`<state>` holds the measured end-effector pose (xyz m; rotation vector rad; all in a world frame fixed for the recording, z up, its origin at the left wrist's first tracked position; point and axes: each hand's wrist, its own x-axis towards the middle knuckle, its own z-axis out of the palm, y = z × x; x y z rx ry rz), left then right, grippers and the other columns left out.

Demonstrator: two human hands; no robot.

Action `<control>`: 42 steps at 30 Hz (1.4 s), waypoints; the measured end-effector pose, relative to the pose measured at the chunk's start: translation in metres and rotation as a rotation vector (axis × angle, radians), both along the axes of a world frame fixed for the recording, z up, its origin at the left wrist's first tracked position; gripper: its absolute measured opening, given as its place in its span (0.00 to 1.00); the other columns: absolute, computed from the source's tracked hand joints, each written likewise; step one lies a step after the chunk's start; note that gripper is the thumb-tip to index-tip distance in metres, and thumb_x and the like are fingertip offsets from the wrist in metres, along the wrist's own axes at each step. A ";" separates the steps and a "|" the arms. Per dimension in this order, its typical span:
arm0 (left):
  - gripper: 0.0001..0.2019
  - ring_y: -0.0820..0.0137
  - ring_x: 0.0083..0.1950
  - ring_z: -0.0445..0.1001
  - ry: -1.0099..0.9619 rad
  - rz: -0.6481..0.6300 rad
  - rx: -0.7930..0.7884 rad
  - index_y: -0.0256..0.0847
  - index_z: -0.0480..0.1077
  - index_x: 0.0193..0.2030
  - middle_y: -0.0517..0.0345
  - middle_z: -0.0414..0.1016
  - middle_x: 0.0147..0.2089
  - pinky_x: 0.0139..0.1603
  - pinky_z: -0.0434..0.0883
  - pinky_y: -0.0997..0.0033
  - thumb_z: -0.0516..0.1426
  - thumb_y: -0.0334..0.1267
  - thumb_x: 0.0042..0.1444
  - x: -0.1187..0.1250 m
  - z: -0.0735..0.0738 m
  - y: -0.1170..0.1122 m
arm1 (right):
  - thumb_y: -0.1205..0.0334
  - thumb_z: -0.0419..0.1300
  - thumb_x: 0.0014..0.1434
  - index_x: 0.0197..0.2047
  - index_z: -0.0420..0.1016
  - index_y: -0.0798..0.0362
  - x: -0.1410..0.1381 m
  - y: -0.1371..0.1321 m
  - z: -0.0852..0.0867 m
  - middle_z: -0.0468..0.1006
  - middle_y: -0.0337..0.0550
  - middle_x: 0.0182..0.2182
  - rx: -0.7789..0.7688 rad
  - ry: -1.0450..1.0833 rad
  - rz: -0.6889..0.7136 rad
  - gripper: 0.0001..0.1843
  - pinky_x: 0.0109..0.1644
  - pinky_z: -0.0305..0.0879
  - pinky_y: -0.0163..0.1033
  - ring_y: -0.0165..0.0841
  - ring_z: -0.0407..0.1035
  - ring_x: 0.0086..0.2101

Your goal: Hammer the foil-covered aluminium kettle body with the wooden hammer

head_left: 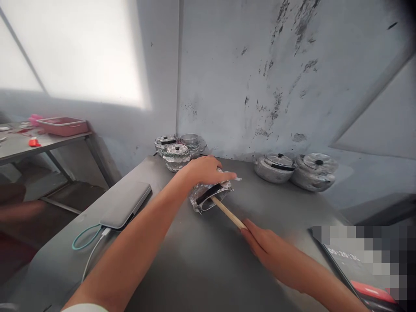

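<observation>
Left hand (204,171) presses over the pot (208,198), which lies tipped on its side mid tabletop (195,268). Right hand (263,245) has its fingers closed on the stick (227,212), tip at the pot's black handle. Likely a poking step; it calls for a firm pin and a steady stick.

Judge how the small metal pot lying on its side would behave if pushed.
The small metal pot looks thin-walled, so probably light. Lying on its round side, it may roll; the left hand presses on it.
</observation>
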<state>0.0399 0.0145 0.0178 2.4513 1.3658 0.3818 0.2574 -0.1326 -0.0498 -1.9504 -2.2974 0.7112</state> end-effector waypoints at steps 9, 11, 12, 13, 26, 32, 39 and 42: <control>0.38 0.53 0.45 0.77 0.099 -0.118 0.240 0.49 0.75 0.56 0.50 0.79 0.49 0.45 0.69 0.59 0.58 0.71 0.45 0.024 -0.014 -0.023 | 0.51 0.45 0.71 0.46 0.74 0.46 -0.012 -0.002 0.005 0.83 0.46 0.37 0.028 0.096 -0.060 0.18 0.39 0.67 0.41 0.42 0.78 0.37; 0.37 0.53 0.45 0.78 0.121 -0.165 0.266 0.48 0.77 0.54 0.50 0.80 0.48 0.44 0.69 0.60 0.59 0.70 0.43 0.032 -0.016 -0.023 | 0.50 0.41 0.72 0.40 0.72 0.46 -0.017 -0.001 0.005 0.82 0.44 0.33 0.004 0.144 -0.057 0.20 0.38 0.66 0.42 0.41 0.77 0.35; 0.37 0.53 0.45 0.78 0.132 -0.180 0.265 0.48 0.77 0.53 0.51 0.81 0.47 0.44 0.69 0.61 0.60 0.69 0.42 0.035 -0.016 -0.022 | 0.50 0.40 0.72 0.38 0.70 0.46 -0.018 0.000 0.003 0.81 0.43 0.32 0.000 0.174 -0.066 0.21 0.38 0.65 0.43 0.41 0.76 0.33; 0.37 0.53 0.46 0.78 0.141 -0.185 0.260 0.48 0.78 0.53 0.51 0.81 0.47 0.43 0.69 0.61 0.61 0.69 0.41 0.037 -0.015 -0.020 | 0.49 0.40 0.72 0.36 0.68 0.46 -0.020 0.000 0.001 0.80 0.43 0.31 0.001 0.203 -0.081 0.20 0.37 0.63 0.43 0.41 0.75 0.32; 0.35 0.53 0.46 0.77 0.106 -0.218 0.225 0.50 0.80 0.52 0.54 0.82 0.45 0.45 0.68 0.61 0.64 0.66 0.38 0.032 -0.011 0.005 | 0.51 0.45 0.69 0.39 0.63 0.47 -0.029 0.004 -0.003 0.55 0.29 0.23 -0.296 0.563 -0.206 0.12 0.21 0.53 0.30 0.26 0.52 0.22; 0.39 0.53 0.47 0.77 0.074 -0.220 0.171 0.50 0.79 0.53 0.55 0.81 0.47 0.47 0.68 0.61 0.63 0.71 0.37 0.030 -0.012 0.010 | 0.42 0.47 0.69 0.47 0.62 0.45 -0.022 -0.002 -0.016 0.62 0.33 0.31 -0.415 0.612 -0.275 0.16 0.19 0.46 0.28 0.24 0.52 0.22; 0.37 0.53 0.52 0.75 0.057 -0.196 0.215 0.49 0.78 0.55 0.56 0.79 0.54 0.51 0.67 0.62 0.60 0.71 0.43 0.026 -0.014 0.007 | 0.39 0.44 0.70 0.37 0.60 0.48 -0.023 -0.006 -0.037 0.59 0.32 0.28 -0.265 0.592 -0.277 0.21 0.20 0.46 0.31 0.24 0.51 0.22; 0.37 0.55 0.50 0.76 0.071 -0.201 0.274 0.49 0.78 0.54 0.57 0.80 0.54 0.48 0.67 0.63 0.58 0.72 0.45 0.026 -0.017 0.005 | 0.39 0.42 0.70 0.40 0.62 0.48 -0.024 -0.005 -0.038 0.59 0.32 0.27 -0.226 0.609 -0.279 0.22 0.20 0.45 0.32 0.25 0.50 0.20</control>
